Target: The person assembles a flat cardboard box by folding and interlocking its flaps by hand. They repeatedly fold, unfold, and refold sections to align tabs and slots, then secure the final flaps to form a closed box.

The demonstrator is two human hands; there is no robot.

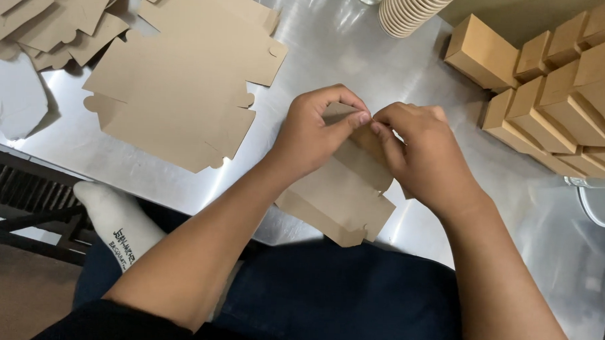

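Left hand (314, 133) and right hand (424, 154) meet at frame centre, both pinching the top edge of a flat brown blank (342, 195) that hangs over the near edge of the steel table (340, 44). Stack of flat blanks (185, 85) at 10 o'clock, loose ones (46, 13) beyond; folded boxes (560, 98) at 2 o'clock; stack of cups (408, 9) at 12. Sock (116, 227) at 8 o'clock; nothing lies between the hands and the piles.
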